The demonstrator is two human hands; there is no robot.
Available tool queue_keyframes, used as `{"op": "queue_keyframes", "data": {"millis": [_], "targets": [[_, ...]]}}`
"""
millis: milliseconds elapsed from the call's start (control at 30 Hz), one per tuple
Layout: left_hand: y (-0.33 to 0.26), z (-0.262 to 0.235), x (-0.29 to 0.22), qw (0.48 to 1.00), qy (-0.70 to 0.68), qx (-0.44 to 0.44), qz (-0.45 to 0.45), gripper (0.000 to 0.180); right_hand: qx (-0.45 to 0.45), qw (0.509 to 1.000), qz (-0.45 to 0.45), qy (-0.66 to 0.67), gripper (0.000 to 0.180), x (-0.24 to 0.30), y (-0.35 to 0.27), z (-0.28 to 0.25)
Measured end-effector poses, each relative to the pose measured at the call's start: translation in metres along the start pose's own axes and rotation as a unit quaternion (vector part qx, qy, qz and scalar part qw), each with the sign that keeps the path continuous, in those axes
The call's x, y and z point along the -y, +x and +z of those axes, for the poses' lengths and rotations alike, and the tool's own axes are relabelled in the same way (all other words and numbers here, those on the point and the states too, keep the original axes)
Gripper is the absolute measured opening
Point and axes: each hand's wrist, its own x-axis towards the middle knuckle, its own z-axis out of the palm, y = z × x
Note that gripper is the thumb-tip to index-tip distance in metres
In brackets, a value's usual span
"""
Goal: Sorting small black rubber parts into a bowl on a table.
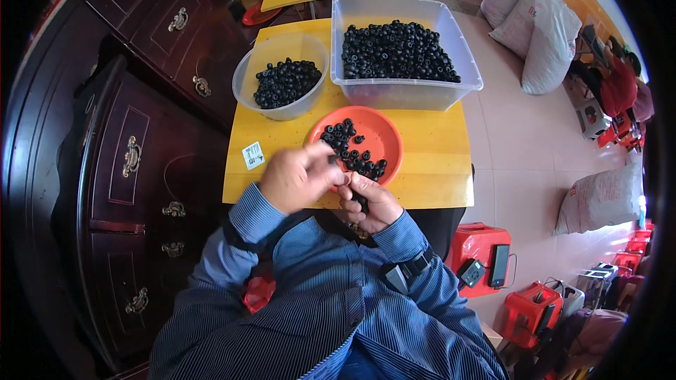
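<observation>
The left hand [299, 177] and right hand [370, 203] meet at the yellow wooden table's [429, 162] near edge, fingers pinched together on a small black ring-shaped part [359, 202]. At twelve o'clock from them lies the shallow orange plastic dish [380, 134] of similar parts.

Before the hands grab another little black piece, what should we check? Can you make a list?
1. Orange plate holds black pieces: ok.
2. Plate sits fully on the yellow table: ok.
3. Left hand and right hand meet at the table's near edge, beside the plate: ok.
4. Left hand free for another piece: cannot tell, its fingers are curled and pressed to the right hand.
5. Round bowl and big clear bin hold black pieces: ok.
</observation>
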Motion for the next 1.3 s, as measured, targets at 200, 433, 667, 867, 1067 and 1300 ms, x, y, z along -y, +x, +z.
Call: {"op": "queue_keyframes", "data": {"millis": [200, 433, 667, 867, 1067, 1300], "targets": [[0.047, -0.044, -0.002, 0.964, 0.122, -0.226, 0.070, 0.035, -0.014, 0.988, -0.037, 0.148, 0.045, 0.012, 0.000, 0.001], [-0.003, 0.025, -0.009, 0.997, 0.073, 0.032, 0.018, 0.032, 0.050, 0.977, -0.055, 0.200, 0.054, 0.011, 0.006, -0.001], [-0.013, 0.053, -0.002, 0.974, 0.221, 0.056, 0.007, 0.031, -0.019, 0.991, -0.067, 0.116, 0.052, 0.005, 0.013, 0.000], [-0.012, 0.053, -0.005, 0.985, 0.169, 0.001, -0.012, 0.022, 0.048, 0.989, -0.071, 0.121, 0.048, 0.002, 0.012, 0.000], [-0.013, 0.043, -0.009, 0.996, 0.053, -0.070, -0.014, 0.022, -0.023, 0.996, -0.045, 0.079, 0.029, 0.000, 0.004, -0.003], [-0.016, 0.043, -0.008, 0.997, 0.012, -0.081, 0.004, 0.020, 0.069, 0.986, -0.032, 0.148, 0.028, -0.001, 0.002, -0.005]]}}
